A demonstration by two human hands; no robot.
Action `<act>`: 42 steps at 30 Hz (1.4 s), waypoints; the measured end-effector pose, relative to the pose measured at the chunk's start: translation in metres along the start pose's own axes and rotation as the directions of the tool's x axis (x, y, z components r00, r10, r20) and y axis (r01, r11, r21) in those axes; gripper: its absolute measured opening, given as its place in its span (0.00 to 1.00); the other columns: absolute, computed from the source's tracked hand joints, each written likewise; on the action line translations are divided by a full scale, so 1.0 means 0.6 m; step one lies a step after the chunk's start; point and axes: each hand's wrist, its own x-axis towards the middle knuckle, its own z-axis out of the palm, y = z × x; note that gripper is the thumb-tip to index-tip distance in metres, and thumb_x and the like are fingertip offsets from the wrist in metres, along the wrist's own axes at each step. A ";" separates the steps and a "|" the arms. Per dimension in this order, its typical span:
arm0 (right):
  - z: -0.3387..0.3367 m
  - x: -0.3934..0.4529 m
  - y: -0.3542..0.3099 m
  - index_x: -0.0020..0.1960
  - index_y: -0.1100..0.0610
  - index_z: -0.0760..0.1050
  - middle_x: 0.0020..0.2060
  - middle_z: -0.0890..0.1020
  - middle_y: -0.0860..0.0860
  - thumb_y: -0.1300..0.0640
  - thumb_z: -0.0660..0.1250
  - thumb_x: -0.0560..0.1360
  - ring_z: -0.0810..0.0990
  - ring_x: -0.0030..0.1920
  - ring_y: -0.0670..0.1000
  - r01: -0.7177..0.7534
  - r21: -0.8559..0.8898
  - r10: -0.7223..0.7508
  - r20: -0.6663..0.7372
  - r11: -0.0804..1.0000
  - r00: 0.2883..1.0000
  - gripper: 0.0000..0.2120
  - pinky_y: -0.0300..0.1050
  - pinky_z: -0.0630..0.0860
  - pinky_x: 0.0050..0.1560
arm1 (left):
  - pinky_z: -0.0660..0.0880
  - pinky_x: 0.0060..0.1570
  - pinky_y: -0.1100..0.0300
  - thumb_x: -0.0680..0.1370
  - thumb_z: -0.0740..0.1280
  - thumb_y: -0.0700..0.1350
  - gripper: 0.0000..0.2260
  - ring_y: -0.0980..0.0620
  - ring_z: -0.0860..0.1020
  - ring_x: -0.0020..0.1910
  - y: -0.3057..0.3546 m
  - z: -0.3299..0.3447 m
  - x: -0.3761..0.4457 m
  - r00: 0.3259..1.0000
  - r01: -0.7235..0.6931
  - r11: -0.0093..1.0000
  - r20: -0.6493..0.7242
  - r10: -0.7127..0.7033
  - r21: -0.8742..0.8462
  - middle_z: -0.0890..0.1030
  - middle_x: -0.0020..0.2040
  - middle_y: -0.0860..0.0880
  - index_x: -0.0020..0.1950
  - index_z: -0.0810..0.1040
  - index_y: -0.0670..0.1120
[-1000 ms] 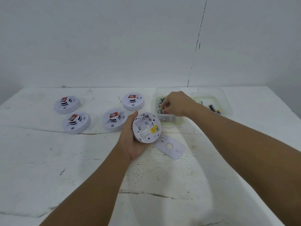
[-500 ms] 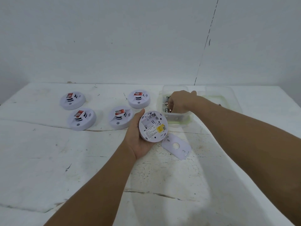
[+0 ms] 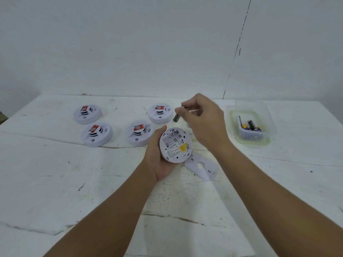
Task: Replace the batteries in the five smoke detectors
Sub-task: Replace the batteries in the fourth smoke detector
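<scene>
Above the open detector (image 3: 175, 144), the right hand (image 3: 201, 120) has come up out of the battery box w/ a battery (image 3: 176, 117) pinched in its fingertips. Left hand (image 3: 159, 156) grips the detector, compartment up & empty; insertion looks next.

A person's left hand (image 3: 159, 160) cradles an opened smoke detector (image 3: 175, 144) above a white table (image 3: 55, 182), while the right hand (image 3: 202, 123) pinches a battery (image 3: 176, 117) just above it. Four detectors sit far left; a cover plate (image 3: 201, 168) lies near.
</scene>
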 end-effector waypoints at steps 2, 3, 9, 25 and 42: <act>0.011 -0.034 0.007 0.45 0.53 0.80 0.37 0.84 0.37 0.54 0.77 0.76 0.80 0.35 0.38 -0.021 0.046 0.021 0.008 0.999 1.000 0.06 0.33 0.75 0.39 | 0.72 0.69 0.41 0.80 0.65 0.59 0.21 0.39 0.78 0.63 -0.001 0.003 -0.007 1.000 0.008 1.000 0.011 -0.008 -0.011 0.80 0.65 0.40 0.64 0.82 0.46; 0.016 -0.047 0.014 0.46 0.53 0.81 0.38 0.84 0.38 0.55 0.77 0.76 0.82 0.37 0.38 -0.039 0.060 0.038 0.005 0.997 0.999 0.06 0.36 0.78 0.41 | 0.73 0.66 0.42 0.80 0.64 0.59 0.20 0.40 0.79 0.60 -0.002 0.002 -0.012 1.000 0.012 1.000 0.016 -0.012 -0.019 0.81 0.63 0.40 0.62 0.82 0.46; 0.032 -0.096 0.060 0.45 0.52 0.82 0.40 0.86 0.45 0.54 0.80 0.74 0.85 0.43 0.47 -0.161 0.206 0.162 0.011 0.965 0.987 0.07 0.52 0.84 0.49 | 0.73 0.67 0.41 0.80 0.64 0.61 0.23 0.38 0.81 0.58 -0.002 -0.005 -0.040 0.999 0.013 0.999 0.034 -0.012 -0.040 0.82 0.61 0.38 0.58 0.85 0.42; 0.029 -0.172 0.124 0.58 0.54 0.84 0.49 0.82 0.47 0.56 0.77 0.76 0.80 0.46 0.48 0.082 0.044 -0.077 -0.102 0.996 0.992 0.11 0.38 0.76 0.48 | 0.76 0.63 0.43 0.80 0.63 0.55 0.20 0.41 0.85 0.54 -0.038 0.021 -0.064 0.999 0.027 1.000 0.029 -0.027 -0.012 0.85 0.56 0.41 0.66 0.81 0.46; 0.016 -0.169 0.130 0.60 0.50 0.84 0.50 0.81 0.46 0.57 0.77 0.76 0.78 0.43 0.47 0.010 0.151 -0.005 -0.029 0.988 1.000 0.13 0.42 0.79 0.47 | 0.77 0.58 0.42 0.83 0.60 0.56 0.20 0.40 0.85 0.55 -0.044 0.021 -0.065 1.000 0.023 0.999 -0.019 -0.022 0.032 0.85 0.58 0.39 0.65 0.81 0.46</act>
